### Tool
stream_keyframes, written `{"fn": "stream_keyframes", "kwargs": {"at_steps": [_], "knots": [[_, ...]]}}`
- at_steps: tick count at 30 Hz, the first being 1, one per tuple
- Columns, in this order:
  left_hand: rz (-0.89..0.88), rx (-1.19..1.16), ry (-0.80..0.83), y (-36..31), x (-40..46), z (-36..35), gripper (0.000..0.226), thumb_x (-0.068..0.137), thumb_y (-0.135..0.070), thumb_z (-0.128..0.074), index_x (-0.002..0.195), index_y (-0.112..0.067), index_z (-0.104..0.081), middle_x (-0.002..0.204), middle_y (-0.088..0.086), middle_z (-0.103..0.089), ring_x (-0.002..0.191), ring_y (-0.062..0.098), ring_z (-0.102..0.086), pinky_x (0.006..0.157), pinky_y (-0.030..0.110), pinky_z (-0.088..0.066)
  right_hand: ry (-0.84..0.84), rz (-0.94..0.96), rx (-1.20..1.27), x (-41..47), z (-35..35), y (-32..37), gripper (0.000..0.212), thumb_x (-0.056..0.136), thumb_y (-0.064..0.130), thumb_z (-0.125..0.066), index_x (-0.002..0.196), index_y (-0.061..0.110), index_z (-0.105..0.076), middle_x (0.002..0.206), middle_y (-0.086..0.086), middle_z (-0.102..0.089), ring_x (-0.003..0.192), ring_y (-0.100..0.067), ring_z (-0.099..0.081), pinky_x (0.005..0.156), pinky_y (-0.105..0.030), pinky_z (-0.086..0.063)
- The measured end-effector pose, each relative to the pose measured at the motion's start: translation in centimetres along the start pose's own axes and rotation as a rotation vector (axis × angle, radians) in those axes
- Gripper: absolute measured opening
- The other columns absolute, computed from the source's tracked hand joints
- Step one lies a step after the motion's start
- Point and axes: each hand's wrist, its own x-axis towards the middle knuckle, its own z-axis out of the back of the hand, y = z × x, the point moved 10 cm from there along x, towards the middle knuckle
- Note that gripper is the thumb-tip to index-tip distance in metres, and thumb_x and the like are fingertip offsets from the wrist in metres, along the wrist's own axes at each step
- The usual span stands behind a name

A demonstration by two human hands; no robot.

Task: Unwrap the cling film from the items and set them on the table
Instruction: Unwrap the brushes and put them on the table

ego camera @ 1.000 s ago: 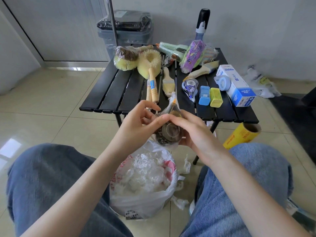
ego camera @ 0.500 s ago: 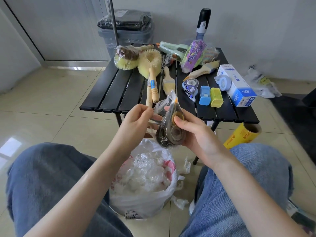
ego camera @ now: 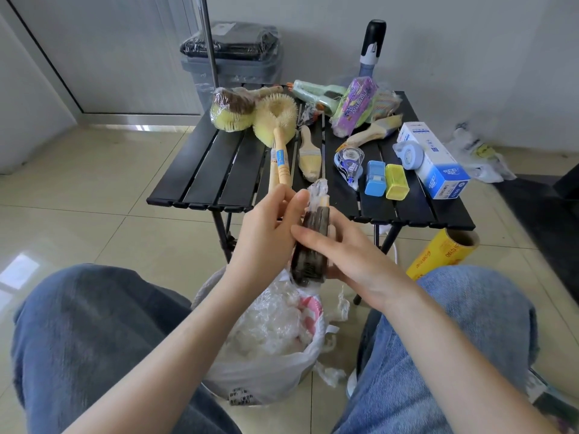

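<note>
Both hands hold a dark, film-wrapped item (ego camera: 311, 245), possibly a correction-tape dispenser, above the plastic bag (ego camera: 266, 364) of discarded cling film. The right hand (ego camera: 354, 261) cradles its side with thumb across the front; the left hand (ego camera: 269, 227) pinches the loose film (ego camera: 317, 191) near its top, in front of the black table (ego camera: 219, 164).

Both hands, the left hand (ego camera: 266, 227) and right hand (ego camera: 354, 261), hold a wrapped item (ego camera: 311, 242) between them, in front of the table (ego camera: 200, 170) and above a bag (ego camera: 269, 364) on the floor (between the knees). A film roll (ego camera: 445, 252) lies on the floor, right of the table.
</note>
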Motion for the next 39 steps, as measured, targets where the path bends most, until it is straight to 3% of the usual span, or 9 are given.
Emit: {"fn": "stream_keyframes", "kwargs": {"at_steps": [3,8,15,24,31,33,35,37,39], "knots": [[0.008,-0.038,-0.041,0.1,0.3,0.6,0.03,0.1,-0.031,-0.043,0.075,-0.015,-0.046,0.054,-0.01,-0.044,0.048,0.009,-0.036,0.048,0.026,-0.034,-0.059,0.007,0.083,0.0,0.5,0.0,0.034,0.083,0.028,-0.07,0.114,0.017,-0.061,0.109,-0.027,-0.062,0.104,-0.032,-0.066,0.089,-0.051,-0.054],[-0.012,0.045,-0.103,-0.2,0.4,1.9,0.038,0.099,-0.035,-0.045,0.077,-0.005,-0.047,0.053,-0.004,-0.04,0.043,0.01,-0.033,0.043,0.026,-0.033,-0.049,0.042,0.176,0.0,0.9,0.2,0.022,0.085,0.022,-0.067,0.106,0.019,-0.064,0.092,-0.005,-0.068,0.1,-0.032,-0.068,0.073,-0.038,-0.058],[0.01,0.066,-0.122,0.6,0.6,3.4,0.042,0.096,-0.038,-0.049,0.078,-0.001,-0.055,0.056,0.007,-0.041,0.046,0.016,-0.035,0.045,0.028,-0.034,0.01,0.028,0.294,-0.1,0.6,0.2,0.041,0.071,0.028,-0.066,0.11,0.016,-0.065,0.095,-0.008,-0.07,0.088,-0.032,-0.072,0.078,-0.044,-0.057],[0.064,-0.02,-0.113,0.6,0.5,4.0,0.037,0.099,-0.029,-0.048,0.074,-0.002,-0.051,0.053,-0.001,-0.037,0.044,0.009,-0.029,0.044,0.025,-0.026,0.133,-0.091,0.462,-0.6,0.2,-0.5,0.035,0.099,0.027,-0.031,0.121,0.011,-0.054,0.106,-0.017,-0.071,0.091,-0.034,-0.07,0.073,-0.043,-0.058],[0.095,-0.279,0.062,-2.3,0.1,0.8,0.034,0.103,-0.026,-0.039,0.072,-0.013,-0.039,0.052,-0.005,-0.036,0.041,0.008,-0.026,0.037,0.016,-0.024,0.027,-0.237,0.317,0.2,-0.1,-2.5,0.061,0.072,0.049,-0.06,0.123,0.015,-0.057,0.111,-0.009,-0.067,0.099,-0.024,-0.066,0.086,-0.041,-0.056],[0.113,-0.306,0.077,-2.3,0.0,0.6,0.033,0.103,-0.026,-0.038,0.073,-0.013,-0.039,0.052,-0.005,-0.036,0.042,0.007,-0.026,0.036,0.016,-0.024,0.007,-0.237,0.236,0.5,-0.1,-2.6,0.058,0.079,0.052,-0.06,0.127,0.021,-0.056,0.121,-0.005,-0.065,0.11,-0.022,-0.062,0.094,-0.041,-0.052],[0.133,-0.322,0.08,-1.9,-0.1,0.7,0.033,0.104,-0.026,-0.038,0.073,-0.013,-0.038,0.053,-0.003,-0.034,0.042,0.008,-0.024,0.036,0.016,-0.021,-0.044,-0.222,0.223,0.6,0.3,-2.6,0.039,0.089,0.048,-0.055,0.115,0.02,-0.062,0.1,0.001,-0.07,0.092,-0.014,-0.067,0.083,-0.033,-0.054],[0.142,-0.321,0.078,-1.5,-0.1,1.2,0.033,0.103,-0.025,-0.038,0.072,-0.012,-0.037,0.052,-0.004,-0.034,0.042,0.008,-0.021,0.036,0.017,-0.018,-0.093,-0.226,0.23,0.4,0.8,-2.6,0.034,0.094,0.044,-0.05,0.1,0.014,-0.064,0.07,0.001,-0.064,0.061,-0.014,-0.062,0.055,-0.026,-0.049],[0.154,-0.291,0.073,-1.0,-0.1,1.8,0.034,0.103,-0.023,-0.039,0.071,-0.012,-0.037,0.05,-0.007,-0.033,0.042,0.008,-0.021,0.037,0.019,-0.015,-0.127,-0.216,0.238,0.2,1.5,-2.5,0.033,0.093,0.042,-0.048,0.096,0.012,-0.062,0.065,-0.002,-0.058,0.052,-0.016,-0.056,0.046,-0.024,-0.041]]}}
